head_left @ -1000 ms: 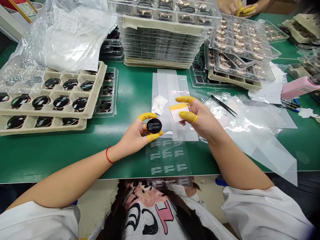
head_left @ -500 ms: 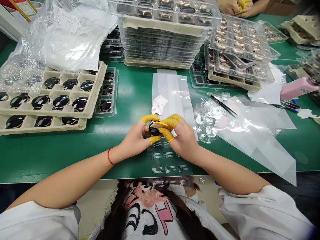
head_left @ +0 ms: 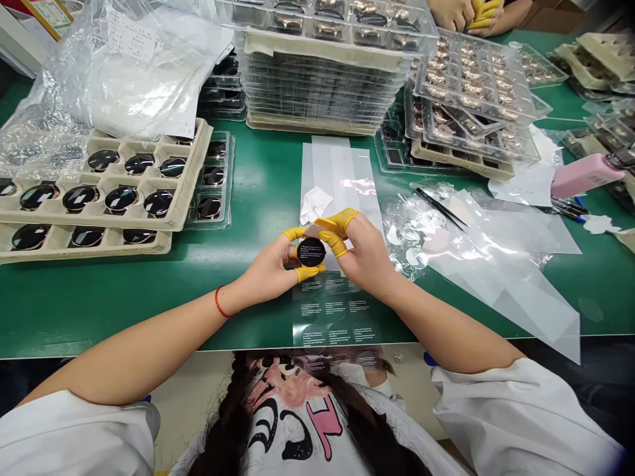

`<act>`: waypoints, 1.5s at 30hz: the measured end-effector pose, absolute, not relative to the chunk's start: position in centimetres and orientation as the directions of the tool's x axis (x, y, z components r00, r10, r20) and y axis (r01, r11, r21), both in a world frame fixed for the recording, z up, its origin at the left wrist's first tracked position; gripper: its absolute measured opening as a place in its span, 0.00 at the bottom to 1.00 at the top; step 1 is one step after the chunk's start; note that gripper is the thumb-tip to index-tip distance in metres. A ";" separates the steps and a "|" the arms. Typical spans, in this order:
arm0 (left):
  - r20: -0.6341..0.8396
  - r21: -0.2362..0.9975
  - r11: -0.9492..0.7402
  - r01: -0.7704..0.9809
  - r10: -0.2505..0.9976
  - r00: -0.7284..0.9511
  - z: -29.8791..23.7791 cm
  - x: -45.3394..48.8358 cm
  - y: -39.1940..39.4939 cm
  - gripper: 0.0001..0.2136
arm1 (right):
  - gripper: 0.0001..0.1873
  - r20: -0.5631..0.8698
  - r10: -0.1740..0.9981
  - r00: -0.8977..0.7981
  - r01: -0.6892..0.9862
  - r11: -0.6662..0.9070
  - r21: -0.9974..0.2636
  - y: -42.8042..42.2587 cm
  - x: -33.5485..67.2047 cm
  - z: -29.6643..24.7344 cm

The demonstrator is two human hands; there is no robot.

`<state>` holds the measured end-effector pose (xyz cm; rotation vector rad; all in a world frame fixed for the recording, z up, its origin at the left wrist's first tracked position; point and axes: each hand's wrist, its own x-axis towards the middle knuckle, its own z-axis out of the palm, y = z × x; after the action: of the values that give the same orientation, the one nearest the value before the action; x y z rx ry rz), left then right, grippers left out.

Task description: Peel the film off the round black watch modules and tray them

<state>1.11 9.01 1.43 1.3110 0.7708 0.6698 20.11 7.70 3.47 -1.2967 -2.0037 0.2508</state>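
My left hand (head_left: 270,268), in yellow finger cots, grips a round black watch face (head_left: 311,252) by its edge. Small white printed text shows on its surface. Just above it, my right hand (head_left: 364,258), also in yellow finger cots, pinches a thin, flat pale piece (head_left: 313,230) whose kind I cannot make out. Whether this piece touches the watch face is unclear. Below both hands lies a clear sheet of round printed stickers (head_left: 337,307), reaching over the table edge. A crumpled white wipe (head_left: 315,203) rests beyond the fingers on translucent film strips (head_left: 342,165).
Trays of black watch faces (head_left: 191,198) stand at left, partly under plastic bags (head_left: 143,79). Tall stacked clear trays (head_left: 317,86) rise at the back. At right are black tweezers (head_left: 440,208), peeled film (head_left: 516,264) and a pink bottle (head_left: 585,175). Another person's hands (head_left: 469,13) appear behind.
My right hand's flat piece has lifted off the front of the watch face to its upper edge. The printed text is now in full view, and my left fingers have spread slightly around the rim.
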 end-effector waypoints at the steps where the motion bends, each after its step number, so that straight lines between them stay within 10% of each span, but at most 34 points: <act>1: -0.136 0.986 0.169 -0.004 0.805 0.577 1.7 1.2 9.1 0.28 | 0.08 0.476 0.844 -0.246 0.686 0.499 -0.530 7.7 20.3 3.8; 12: -0.147 0.984 0.179 -0.018 0.857 0.494 2.4 0.9 10.0 0.29 | 0.15 0.579 0.583 -0.570 0.684 0.727 -0.059 7.1 20.6 3.5; 24: -0.134 0.989 0.148 0.011 0.864 0.485 2.3 1.0 9.8 0.27 | 0.13 0.648 0.662 -0.377 0.632 0.695 -0.342 7.0 20.0 3.8; 33: -0.111 0.993 0.111 0.029 0.868 0.484 2.0 1.2 9.5 0.25 | 0.15 0.693 0.527 -0.493 0.706 0.707 -0.036 6.9 19.0 2.9; 45: -0.179 0.981 0.193 0.014 0.880 0.440 2.4 1.0 9.8 0.29 | 0.16 0.697 0.486 -0.527 0.663 0.749 -0.021 6.6 19.5 2.3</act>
<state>0.97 9.81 2.44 1.2301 0.9357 0.7518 19.51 6.58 2.28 -0.8579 -2.2343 -0.3211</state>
